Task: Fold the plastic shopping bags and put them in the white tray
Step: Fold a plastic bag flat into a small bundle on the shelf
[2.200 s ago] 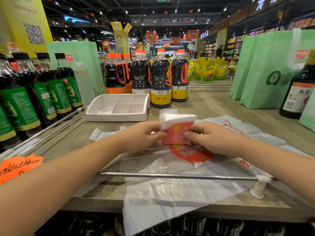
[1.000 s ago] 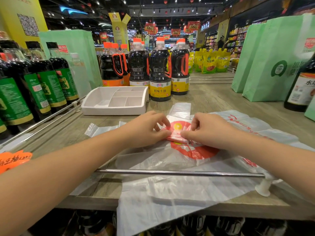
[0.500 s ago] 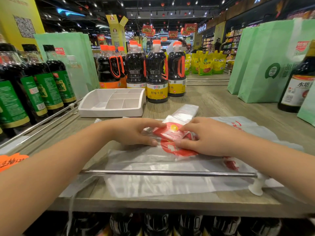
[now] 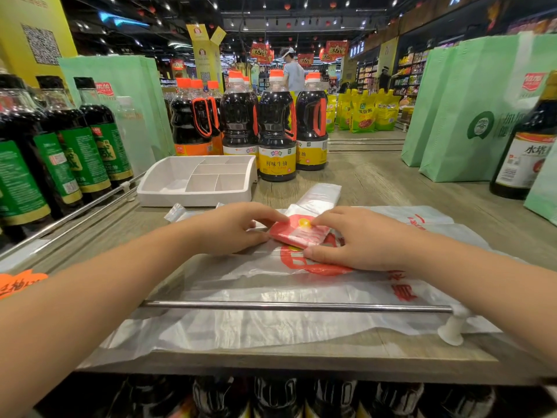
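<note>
Head view looks down on a wooden shelf [image 4: 376, 176] where both hands meet over one folded bag [image 4: 301, 236] – a small red-and-white packet with a yellow dot on top. The left hand [image 4: 238, 229] has its fingers curled, forefinger and thumb pinching the packet's left edge. The right hand [image 4: 361, 239] grips the opposite side, forefinger tip on top by the yellow dot and thumb against the near edge. The packet lies between the two hands, resting on a flat bag [image 4: 271, 297] that is spread open under both wrists and reaches back toward the person, passing beneath a metal rail [image 4: 295, 306] that crosses just below the forearms. More clear plastic (how many sheets, I cannot tell) shows beyond the fingertips. The white tray [image 4: 168, 176] sits just beyond the left hand, apart from the packet – its divided compartments hold no bag. Past the tray and the fingertips stand dark sauce bottles [image 4: 277, 131] with orange caps. Far off the right hand's side lean green bags [image 4: 470, 116].
</note>
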`<state>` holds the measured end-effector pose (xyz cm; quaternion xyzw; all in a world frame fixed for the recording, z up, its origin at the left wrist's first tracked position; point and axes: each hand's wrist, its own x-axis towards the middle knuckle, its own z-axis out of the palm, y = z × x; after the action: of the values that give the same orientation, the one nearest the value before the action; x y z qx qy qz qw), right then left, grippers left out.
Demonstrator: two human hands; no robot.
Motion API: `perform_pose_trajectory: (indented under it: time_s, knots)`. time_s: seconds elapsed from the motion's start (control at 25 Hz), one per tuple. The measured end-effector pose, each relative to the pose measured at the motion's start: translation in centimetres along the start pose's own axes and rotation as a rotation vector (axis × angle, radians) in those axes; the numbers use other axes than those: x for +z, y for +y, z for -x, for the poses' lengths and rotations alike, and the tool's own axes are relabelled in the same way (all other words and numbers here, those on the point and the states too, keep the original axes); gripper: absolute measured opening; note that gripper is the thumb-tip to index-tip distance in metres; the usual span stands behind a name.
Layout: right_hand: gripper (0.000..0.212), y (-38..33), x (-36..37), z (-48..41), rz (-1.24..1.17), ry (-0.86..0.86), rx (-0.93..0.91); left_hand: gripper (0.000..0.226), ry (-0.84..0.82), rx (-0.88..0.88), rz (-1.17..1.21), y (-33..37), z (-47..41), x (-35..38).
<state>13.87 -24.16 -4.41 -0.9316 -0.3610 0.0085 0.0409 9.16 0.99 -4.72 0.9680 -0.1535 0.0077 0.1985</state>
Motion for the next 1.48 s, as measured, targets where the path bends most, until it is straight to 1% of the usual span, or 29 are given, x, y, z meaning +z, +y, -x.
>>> perform_pose_trajectory:
  time_s: [0.12, 0.2, 0.28, 0.44, 0.56, 0.64, 0.72, 0.76, 0.8, 0.88, 0.96, 1.0, 1.04, 1.08, 1.12, 1.2, 1.24, 1.28, 1.36, 1.4, 1.48]
  knots:
    - [0.081, 0.0, 0.1, 0.1, 0.013, 0.033, -0.041, 0.035, 0.001, 0.049, 0.077, -0.2, 0.2, 0.0]
    - [0.073, -0.1, -0.1, 0.2, 0.049, 0.049, -0.083, 0.034, -0.018, 0.075, 0.097, -0.2, 0.3, -0.1]
    - [0.064, -0.1, -0.2, 0.4, 0.115, 0.060, -0.146, 0.032, -0.013, 0.105, 0.096, -0.3, 0.3, -0.1]
    - [0.056, 0.7, -0.6, 0.4, 0.274, 0.092, -0.272, 0.030, -0.001, 0.131, 0.084, -0.5, 0.5, 0.0]
    - [0.056, 1.2, -1.0, 0.3, 0.367, 0.122, -0.358, 0.045, -0.024, 0.126, 0.014, -0.5, 0.4, 0.1]
    - [0.062, 1.5, -1.5, 0.6, 0.377, 0.117, -0.397, 0.056, -0.086, 0.089, -0.080, -0.5, 0.1, -0.3]
    - [0.064, 1.7, -1.7, 1.0, 0.369, 0.115, -0.416, 0.059, -0.147, 0.045, -0.155, -0.6, -0.4, -0.4]
    - [0.061, 1.6, -1.8, 1.2, 0.368, 0.124, -0.430, 0.059, -0.165, 0.028, -0.171, -0.7, -0.7, -0.4]
    - [0.056, 1.5, -1.8, 1.6, 0.363, 0.128, -0.438, 0.060, -0.175, 0.021, -0.179, -0.8, -0.8, -0.1]
    - [0.046, 1.2, -1.6, 2.1, 0.341, 0.125, -0.423, 0.057, -0.134, 0.058, -0.251, -1.3, -0.9, 0.7]
    - [0.043, 0.9, -1.4, 2.5, 0.329, 0.134, -0.410, 0.046, -0.093, 0.118, -0.363, -1.2, -1.0, 0.9]
    - [0.044, 0.8, -1.3, 2.5, 0.331, 0.138, -0.407, 0.041, -0.099, 0.137, -0.394, -0.9, -1.1, 0.8]
    - [0.044, 0.8, -1.3, 2.6, 0.341, 0.137, -0.403, 0.044, -0.114, 0.144, -0.414, -0.5, -1.3, 0.5]
    - [0.044, 1.0, -1.3, 2.5, 0.350, 0.139, -0.402, 0.054, -0.124, 0.126, -0.390, 0.1, -1.5, 0.1]
    - [0.044, 1.1, -1.4, 2.5, 0.354, 0.142, -0.398, 0.061, -0.098, 0.134, -0.372, 0.8, -1.4, -0.4]
    - [0.043, 1.6, -1.4, 2.5, 0.339, 0.148, -0.388, 0.063, -0.010, 0.223, -0.240, 2.0, -0.9, -1.1]
    - [0.042, 1.8, -1.3, 2.6, 0.319, 0.153, -0.386, 0.063, -0.003, 0.254, -0.189, 2.4, -0.5, -1.1]
    - [0.041, 2.0, -1.2, 2.6, 0.293, 0.161, -0.385, 0.063, -0.032, 0.263, -0.180, 2.7, -0.1, -1.0]
    - [0.040, 2.2, -1.1, 2.7, 0.231, 0.178, -0.367, 0.065, -0.118, 0.212, -0.194, 2.7, 0.6, -0.3]
    - [0.040, 2.3, -1.0, 2.7, 0.196, 0.185, -0.355, 0.069, -0.148, 0.181, -0.163, 2.5, 0.8, -0.1]
    - [0.039, 2.6, -0.9, 2.8, 0.129, 0.199, -0.334, 0.070, -0.156, 0.168, -0.116, 2.1, 0.8, 0.1]
